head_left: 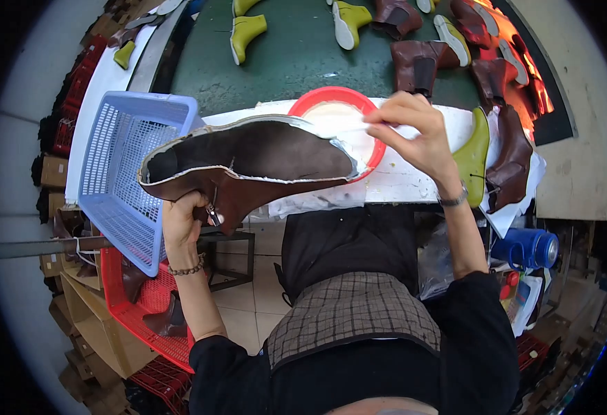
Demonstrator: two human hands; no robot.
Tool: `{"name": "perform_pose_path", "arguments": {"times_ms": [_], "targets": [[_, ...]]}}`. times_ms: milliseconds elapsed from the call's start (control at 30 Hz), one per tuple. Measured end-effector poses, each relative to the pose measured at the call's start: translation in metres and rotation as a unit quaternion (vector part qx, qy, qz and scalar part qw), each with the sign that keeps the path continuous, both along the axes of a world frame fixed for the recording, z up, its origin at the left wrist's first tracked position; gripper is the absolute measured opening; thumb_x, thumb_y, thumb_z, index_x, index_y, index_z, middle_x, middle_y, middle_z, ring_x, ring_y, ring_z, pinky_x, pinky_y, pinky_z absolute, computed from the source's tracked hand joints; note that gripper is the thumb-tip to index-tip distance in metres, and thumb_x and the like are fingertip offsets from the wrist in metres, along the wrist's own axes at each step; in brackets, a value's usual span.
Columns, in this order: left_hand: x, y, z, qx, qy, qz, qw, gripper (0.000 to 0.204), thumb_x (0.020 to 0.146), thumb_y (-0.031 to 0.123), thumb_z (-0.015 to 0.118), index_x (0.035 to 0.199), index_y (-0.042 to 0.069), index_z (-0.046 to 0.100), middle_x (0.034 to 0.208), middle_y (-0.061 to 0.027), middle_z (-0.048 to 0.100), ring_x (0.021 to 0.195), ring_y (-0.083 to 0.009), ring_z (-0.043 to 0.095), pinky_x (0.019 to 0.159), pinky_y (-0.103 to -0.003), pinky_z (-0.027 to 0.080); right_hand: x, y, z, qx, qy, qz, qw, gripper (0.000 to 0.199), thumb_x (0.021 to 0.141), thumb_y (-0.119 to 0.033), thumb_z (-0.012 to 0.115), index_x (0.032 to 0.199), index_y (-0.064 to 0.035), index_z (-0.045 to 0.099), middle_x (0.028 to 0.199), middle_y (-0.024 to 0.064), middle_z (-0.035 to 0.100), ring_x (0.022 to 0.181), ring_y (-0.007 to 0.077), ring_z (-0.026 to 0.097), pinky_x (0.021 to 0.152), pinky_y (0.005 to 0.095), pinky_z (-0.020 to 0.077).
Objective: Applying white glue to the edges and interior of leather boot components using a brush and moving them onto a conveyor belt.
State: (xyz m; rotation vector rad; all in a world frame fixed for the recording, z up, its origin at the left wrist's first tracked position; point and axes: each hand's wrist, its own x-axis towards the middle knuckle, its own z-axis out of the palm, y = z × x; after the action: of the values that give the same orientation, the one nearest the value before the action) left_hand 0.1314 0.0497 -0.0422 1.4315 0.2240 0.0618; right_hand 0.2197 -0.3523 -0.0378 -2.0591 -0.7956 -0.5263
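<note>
My left hand (182, 220) is closed around the shaft of a brown ankle boot (255, 152), near its zip pull. The boot is held with its bottom facing up and its toe pointing right; it has no outsole, and a pale edge runs around the dark bottom. In my closed right hand (418, 131) is a thin pale brush (345, 129), its tip at the boot's edge near the toe. Behind the toe stands a red bowl (367, 105) with a white substance in it. The boot covers part of the bowl, and the brush tip is hard to make out.
Left of the boot is a blue plastic basket (127, 214); a red crate (137, 315) with brown boots sits below it. A yellow-green boot (475, 155) and a brown boot (511, 162) stand at right. Several boots occupy the green table (283, 55). A blue flask (528, 247) is lower right.
</note>
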Motion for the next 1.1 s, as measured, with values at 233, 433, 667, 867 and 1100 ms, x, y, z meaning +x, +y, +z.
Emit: {"name": "perform_pose_path", "arguments": {"times_ms": [233,433,667,867,1100], "targets": [[0.005,-0.005,-0.007,-0.05,0.039,-0.041,0.997,0.033,0.07,-0.016,0.051,0.097,-0.005,0.066,0.086,-0.0111,0.067,0.067,-0.0185,0.062,0.058,-0.029,0.051,-0.007,0.0,0.004,0.003,0.014,0.003,1.0,0.01,0.082,-0.012,0.081,0.091,-0.0102,0.079,0.083,0.0002,0.072,0.075,0.0128,0.063,0.076,0.0285,0.0385],[0.008,-0.033,-0.008,-0.076,0.09,-0.107,0.987,0.037,0.071,-0.016,0.051,0.103,-0.006,0.066,0.086,-0.011,0.067,0.069,-0.0182,0.064,0.061,-0.029,0.052,0.008,0.012,0.022,0.009,-0.031,0.044,0.998,0.009,0.084,-0.012,0.079,0.093,-0.0105,0.079,0.084,-0.0007,0.072,0.078,0.0121,0.065,0.077,0.0287,0.0388],[0.008,-0.042,-0.001,-0.082,0.089,-0.123,0.985,0.033,0.072,-0.014,0.049,0.102,-0.008,0.063,0.075,-0.013,0.066,0.059,-0.0208,0.064,0.053,-0.031,0.053,-0.002,0.002,0.028,-0.009,-0.026,0.028,0.999,0.012,0.081,-0.011,0.081,0.093,-0.0127,0.08,0.083,-0.0013,0.072,0.08,0.0105,0.064,0.079,0.0277,0.0378],[0.01,-0.053,0.001,-0.054,0.109,-0.207,0.971,0.039,0.076,-0.014,0.048,0.113,-0.011,0.056,0.073,-0.0143,0.064,0.053,-0.0251,0.062,0.046,-0.038,0.056,0.005,0.008,0.035,-0.044,-0.044,0.059,0.996,0.012,0.081,-0.015,0.081,0.093,-0.0127,0.08,0.085,-0.0026,0.071,0.078,0.0103,0.062,0.077,0.0284,0.0362],[0.004,-0.074,0.011,0.042,0.165,-0.283,0.944,0.033,0.078,-0.008,0.049,0.11,-0.007,0.06,0.071,-0.007,0.064,0.051,-0.0153,0.063,0.042,-0.026,0.039,0.016,0.031,0.04,-0.056,-0.03,0.102,0.993,0.015,0.08,-0.013,0.081,0.095,-0.0112,0.079,0.084,-0.0001,0.07,0.081,0.0124,0.062,0.08,0.0296,0.0376]]}}
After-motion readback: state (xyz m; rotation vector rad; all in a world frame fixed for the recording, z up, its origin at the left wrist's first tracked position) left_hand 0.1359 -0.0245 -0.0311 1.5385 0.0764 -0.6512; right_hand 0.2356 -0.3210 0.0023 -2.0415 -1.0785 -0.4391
